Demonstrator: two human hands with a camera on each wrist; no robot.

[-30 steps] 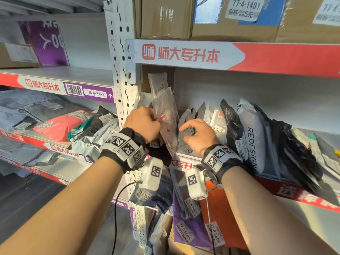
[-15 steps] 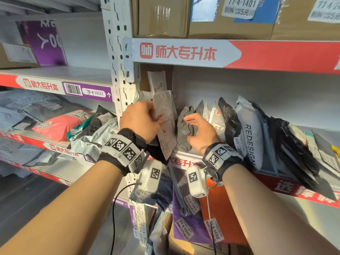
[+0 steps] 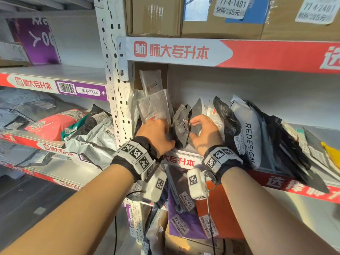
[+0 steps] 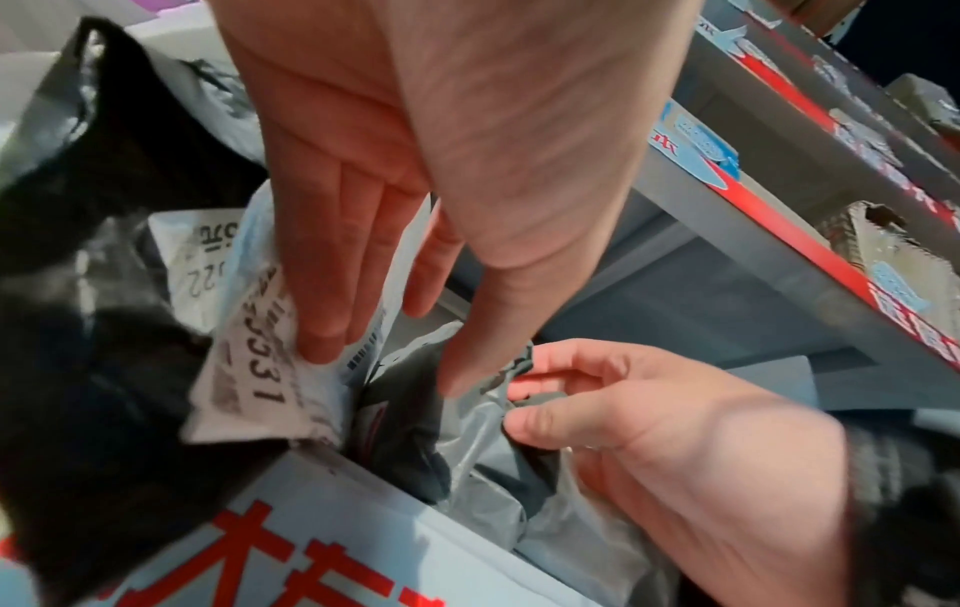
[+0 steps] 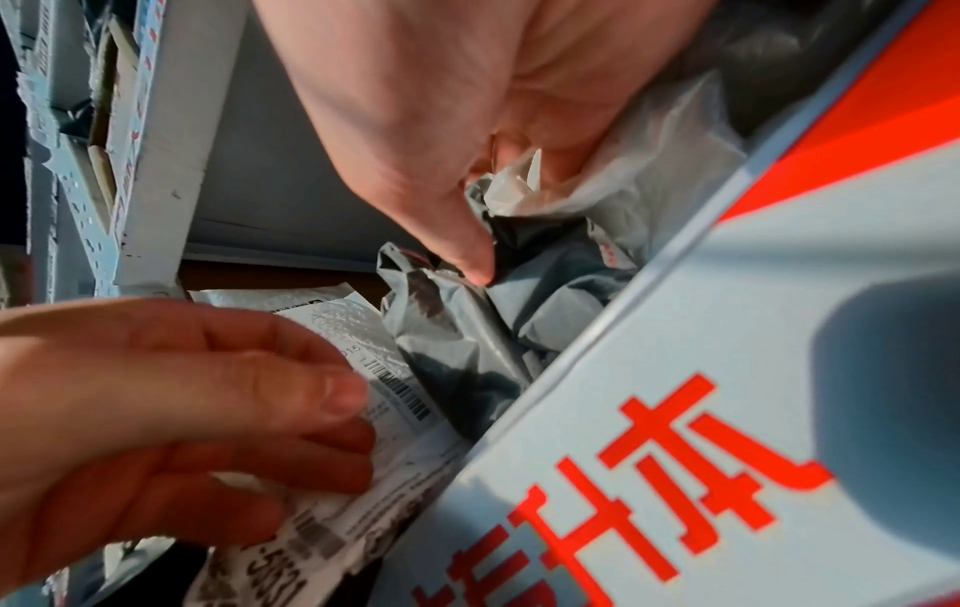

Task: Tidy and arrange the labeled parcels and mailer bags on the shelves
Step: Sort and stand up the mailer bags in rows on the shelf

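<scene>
Head view: both hands work at the left end of the middle shelf [image 3: 185, 161], beside the perforated upright [image 3: 114, 70]. The left hand [image 3: 156, 135] presses with straight fingers [image 4: 332, 263] on the labelled face of a white bubble mailer [image 3: 154, 107], which stands on edge against the upright; its grip is released (no curl round the mailer is visible). The right hand [image 3: 204, 134] pinches the crumpled top of a grey poly mailer bag [image 3: 181, 124] between thumb [image 5: 462, 242] and fingers, so its grip is grasping that bag. The bag stands just right of the bubble mailer, touching it.

Handling, as judged: both items are light and soft. The grey film is slick and creases readily; take hold low on the body rather than at the loose top, which may slip or tear. The bubble mailer is padded and semi-stiff; support its flat face.

Readable text: shelf-edge strips carry "师大专升本"; the left bay tag [image 3: 88, 91] reads "78-4-XXXX"; a box label [image 3: 232, 5] above reads "77-4-1401"; a pale bag [image 3: 248, 137] reads "REDESIGN"; lower labels read "77-6-5604" and "77-6-5607". The bubble mailer's label shows digits ending "31".
</scene>
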